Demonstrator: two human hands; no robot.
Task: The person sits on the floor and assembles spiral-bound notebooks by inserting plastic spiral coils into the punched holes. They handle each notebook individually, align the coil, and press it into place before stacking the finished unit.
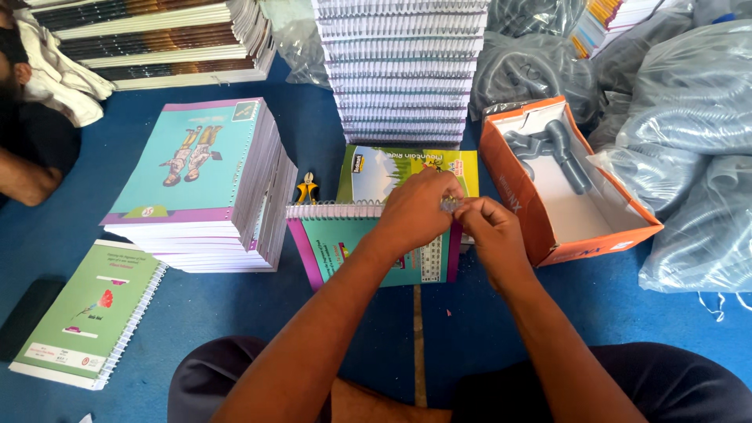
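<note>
My left hand (415, 210) and my right hand (492, 235) meet over the right end of a teal notebook (345, 249) that lies on the blue floor. Together their fingertips pinch a small shiny bit of wire coil (450, 204). The notebook has a purple edge and a white spiral coil (333, 210) along its top. Behind it lies a green and yellow picture book (376, 171), partly hidden by my hands.
A stack of teal notebooks (205, 184) stands at left, small yellow pliers (307, 189) beside it. A tall pile of spiral notebooks (399, 70) rises behind. An orange box (517, 168) with grey pipe fittings sits right, plastic-wrapped hoses (689, 157) beyond. A green notebook (90, 313) lies front left; another person's arm (27, 180) at far left.
</note>
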